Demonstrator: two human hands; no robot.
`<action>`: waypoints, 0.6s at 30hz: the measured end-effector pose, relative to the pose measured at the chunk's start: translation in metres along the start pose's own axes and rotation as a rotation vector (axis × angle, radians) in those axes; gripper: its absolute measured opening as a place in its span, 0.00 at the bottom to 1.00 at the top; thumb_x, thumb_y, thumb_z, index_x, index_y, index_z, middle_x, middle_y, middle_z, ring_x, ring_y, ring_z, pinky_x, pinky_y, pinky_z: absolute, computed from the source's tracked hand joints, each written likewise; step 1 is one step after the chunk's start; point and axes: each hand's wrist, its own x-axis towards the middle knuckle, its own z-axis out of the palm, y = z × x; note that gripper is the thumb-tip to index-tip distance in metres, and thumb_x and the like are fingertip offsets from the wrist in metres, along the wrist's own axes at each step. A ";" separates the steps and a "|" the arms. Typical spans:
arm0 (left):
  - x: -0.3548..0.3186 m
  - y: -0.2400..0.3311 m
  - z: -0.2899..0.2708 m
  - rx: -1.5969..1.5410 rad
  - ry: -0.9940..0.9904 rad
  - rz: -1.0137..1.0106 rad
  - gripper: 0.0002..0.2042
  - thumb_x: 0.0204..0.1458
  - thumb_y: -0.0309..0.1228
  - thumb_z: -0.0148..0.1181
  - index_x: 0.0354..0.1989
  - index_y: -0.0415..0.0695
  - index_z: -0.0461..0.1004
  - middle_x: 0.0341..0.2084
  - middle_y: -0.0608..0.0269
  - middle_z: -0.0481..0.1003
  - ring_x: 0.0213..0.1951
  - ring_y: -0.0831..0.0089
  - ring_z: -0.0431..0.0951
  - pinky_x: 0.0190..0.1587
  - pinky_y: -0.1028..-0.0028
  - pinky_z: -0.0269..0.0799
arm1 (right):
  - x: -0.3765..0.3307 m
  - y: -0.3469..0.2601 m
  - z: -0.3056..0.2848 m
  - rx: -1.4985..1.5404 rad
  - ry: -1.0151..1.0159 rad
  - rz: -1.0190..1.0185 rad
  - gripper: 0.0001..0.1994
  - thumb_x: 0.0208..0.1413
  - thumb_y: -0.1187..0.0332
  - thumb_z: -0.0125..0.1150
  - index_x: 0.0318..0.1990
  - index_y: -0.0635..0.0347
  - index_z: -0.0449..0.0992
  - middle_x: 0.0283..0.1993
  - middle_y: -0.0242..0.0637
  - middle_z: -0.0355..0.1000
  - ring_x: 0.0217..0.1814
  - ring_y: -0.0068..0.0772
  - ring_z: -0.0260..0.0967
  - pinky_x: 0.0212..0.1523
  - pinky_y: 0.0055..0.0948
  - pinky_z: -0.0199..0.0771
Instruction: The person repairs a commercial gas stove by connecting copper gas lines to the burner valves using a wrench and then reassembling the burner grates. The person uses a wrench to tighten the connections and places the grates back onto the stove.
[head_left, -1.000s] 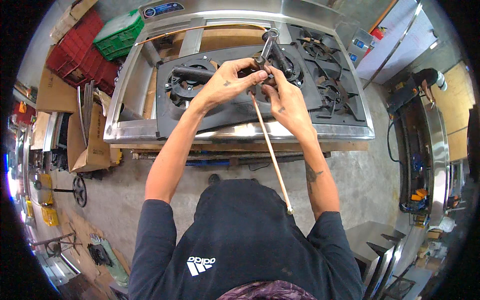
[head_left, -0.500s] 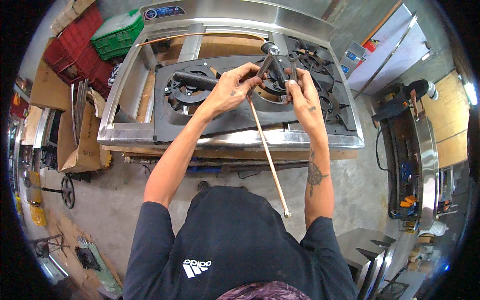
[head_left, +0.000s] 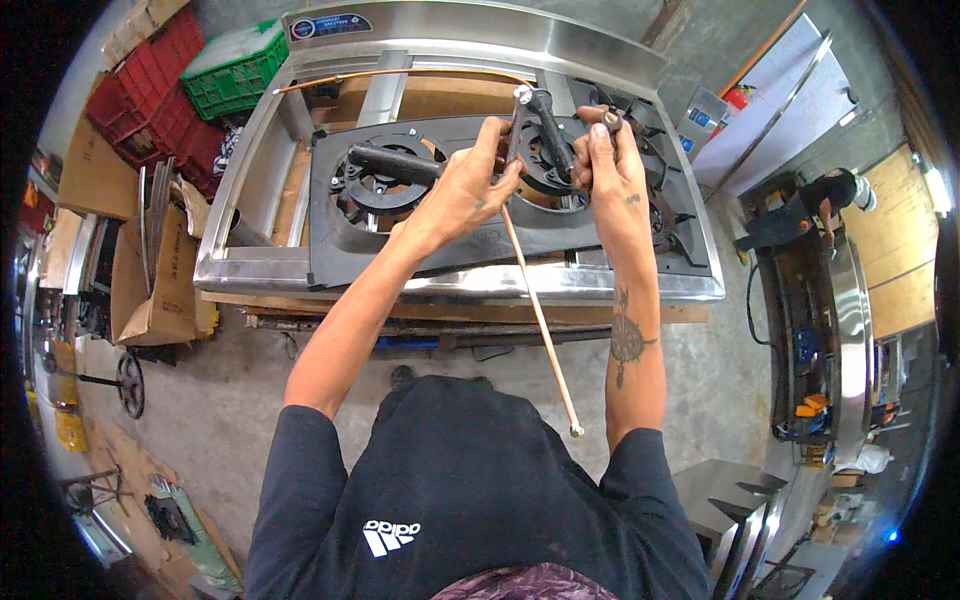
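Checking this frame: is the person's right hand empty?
No, the right hand holds a metal wrench, its head showing beyond the fingertips.

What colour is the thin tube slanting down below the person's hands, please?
The thin tube is copper-coloured; the head view shows it best.

Wide head-worn fisheye view, angled downward

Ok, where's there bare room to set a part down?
Bare: the front-left corner of the black panel, between the left burner and steel rim; also concrete floor between the right forearm and black hose. Crowded: around the middle burner, where left hand and right hand hold wrenches.
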 end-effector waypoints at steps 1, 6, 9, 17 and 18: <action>0.000 0.000 0.000 -0.004 -0.024 -0.047 0.20 0.67 0.27 0.58 0.62 0.37 0.58 0.41 0.45 0.83 0.47 0.61 0.85 0.50 0.63 0.80 | 0.002 -0.001 0.002 0.045 0.009 0.007 0.14 0.77 0.63 0.47 0.60 0.63 0.68 0.33 0.25 0.61 0.31 0.16 0.57 0.34 0.21 0.63; -0.001 0.003 0.000 -0.006 -0.081 -0.117 0.20 0.69 0.27 0.54 0.63 0.38 0.54 0.43 0.41 0.82 0.49 0.55 0.85 0.52 0.58 0.79 | 0.016 -0.009 0.016 0.339 0.012 -0.018 0.14 0.78 0.61 0.46 0.57 0.63 0.68 0.33 0.26 0.58 0.32 0.18 0.54 0.36 0.23 0.62; -0.002 0.007 0.000 -0.014 -0.103 -0.091 0.17 0.70 0.26 0.51 0.61 0.39 0.55 0.44 0.40 0.82 0.50 0.50 0.84 0.51 0.56 0.78 | 0.035 -0.018 0.023 0.505 0.035 -0.112 0.15 0.78 0.58 0.44 0.55 0.61 0.66 0.32 0.26 0.57 0.32 0.19 0.54 0.36 0.24 0.63; -0.004 0.009 0.000 -0.084 -0.141 -0.013 0.16 0.66 0.17 0.46 0.60 0.42 0.56 0.43 0.40 0.82 0.51 0.53 0.84 0.53 0.59 0.76 | 0.084 -0.026 0.031 0.794 0.043 -0.135 0.13 0.79 0.59 0.43 0.56 0.59 0.62 0.35 0.31 0.59 0.32 0.22 0.54 0.35 0.28 0.65; -0.003 0.008 -0.001 -0.106 -0.159 -0.047 0.17 0.65 0.15 0.45 0.60 0.42 0.56 0.43 0.40 0.82 0.51 0.55 0.84 0.53 0.60 0.76 | 0.090 -0.024 0.029 0.846 0.012 -0.081 0.13 0.79 0.59 0.43 0.56 0.59 0.62 0.35 0.32 0.59 0.32 0.22 0.54 0.35 0.29 0.65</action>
